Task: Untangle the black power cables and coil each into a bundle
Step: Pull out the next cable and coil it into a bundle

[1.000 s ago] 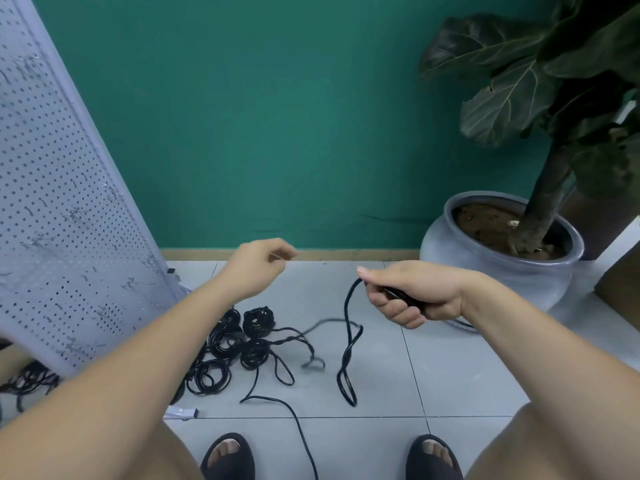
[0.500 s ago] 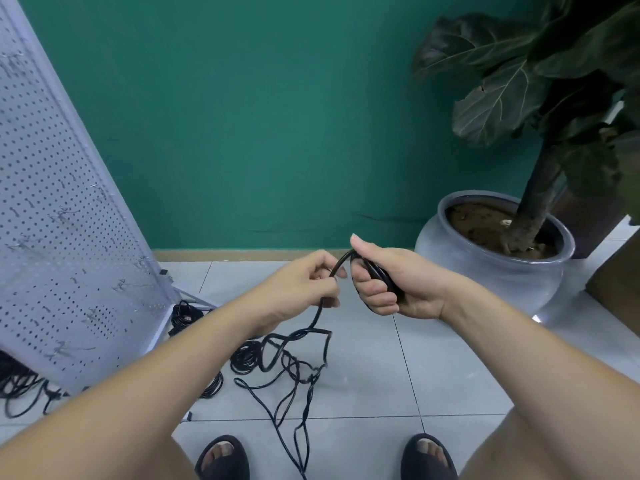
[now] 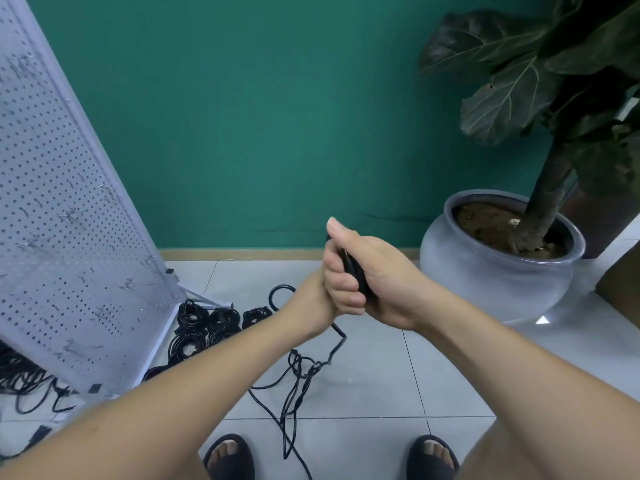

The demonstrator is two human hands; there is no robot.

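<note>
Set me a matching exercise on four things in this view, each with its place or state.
Things:
1. right hand
2. coiled black cable bundles
3. round grey ceramic plant pot
4. white perforated metal panel

Place or state:
A. leans tilted at the left
B. grips the black power cable
C. lie on the tiled floor beside the panel
D. stands at the right by the green wall

Pairs: 1-B, 2-C, 3-D, 4-A.
</note>
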